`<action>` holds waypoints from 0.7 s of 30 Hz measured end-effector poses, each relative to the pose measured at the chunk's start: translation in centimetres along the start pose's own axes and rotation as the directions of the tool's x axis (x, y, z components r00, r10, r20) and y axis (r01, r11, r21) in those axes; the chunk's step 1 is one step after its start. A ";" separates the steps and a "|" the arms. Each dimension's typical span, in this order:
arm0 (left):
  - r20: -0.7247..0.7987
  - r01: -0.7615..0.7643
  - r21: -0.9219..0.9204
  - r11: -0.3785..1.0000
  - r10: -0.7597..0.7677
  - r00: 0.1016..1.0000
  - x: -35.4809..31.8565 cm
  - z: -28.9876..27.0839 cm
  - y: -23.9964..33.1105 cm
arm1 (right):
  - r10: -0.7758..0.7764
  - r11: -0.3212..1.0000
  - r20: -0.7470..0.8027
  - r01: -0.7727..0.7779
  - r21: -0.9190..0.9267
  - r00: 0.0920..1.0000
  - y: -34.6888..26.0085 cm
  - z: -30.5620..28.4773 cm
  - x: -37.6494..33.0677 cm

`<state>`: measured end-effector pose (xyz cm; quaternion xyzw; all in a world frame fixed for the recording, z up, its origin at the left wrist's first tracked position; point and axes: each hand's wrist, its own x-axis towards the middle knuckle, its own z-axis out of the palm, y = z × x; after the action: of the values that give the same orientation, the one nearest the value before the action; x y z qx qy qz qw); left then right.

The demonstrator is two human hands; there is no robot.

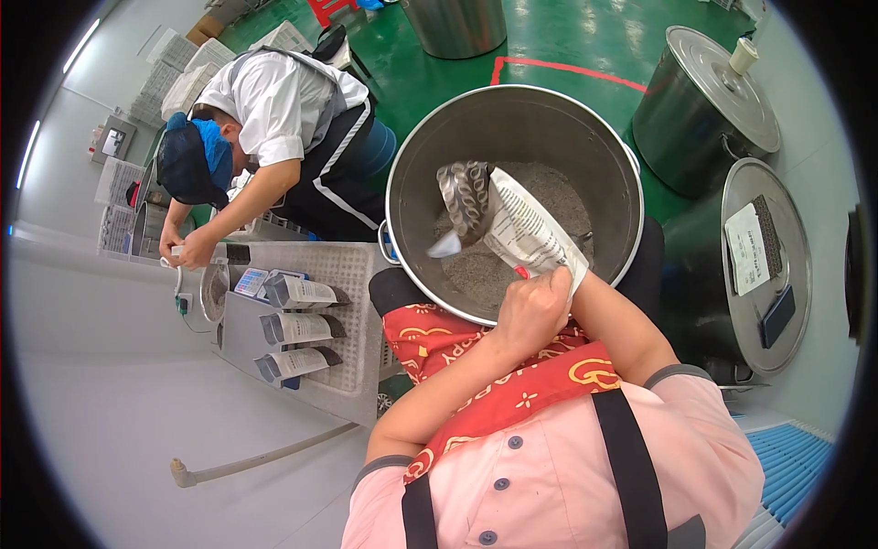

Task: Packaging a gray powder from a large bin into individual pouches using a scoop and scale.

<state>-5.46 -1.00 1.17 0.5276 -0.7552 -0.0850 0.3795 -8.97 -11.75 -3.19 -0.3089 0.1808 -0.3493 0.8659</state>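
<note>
A large steel pot (400, 174) stands between my knees, with grey-brown granular material (556, 197) in its lower part. Over its opening tilts a printed pouch (535, 220), whitish on one side and dark-patterned at its far end. My left hand (533, 316) is closed around the pouch's near end, above the pot's near rim. My right forearm (626, 325) reaches in from the right to the same end; the pouch and my left hand hide its fingers. A small pale, blurred piece (445, 245) shows beside the pouch's far end; its kind is unclear.
At left, three filled pouches (302, 328) lie on a white perforated crate (361, 274) beside a scale (261, 284). A bent-over co-worker (283, 110) works behind it. Lidded steel drums (700, 110) stand at right; one lid carries a pouch (750, 247) and a dark phone (778, 317).
</note>
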 end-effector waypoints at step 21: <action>0.070 0.041 -0.257 0.965 -0.023 0.997 -1.0 1.8 1.1 | -0.049 0.977 0.257 0.100 -0.190 0.965 -2.4 -0.1 -1.1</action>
<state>-7.28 -0.16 -0.01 0.4825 -0.7414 -0.2065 0.4182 -10.95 -12.39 -1.60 -0.4432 0.0925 -0.3196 0.8324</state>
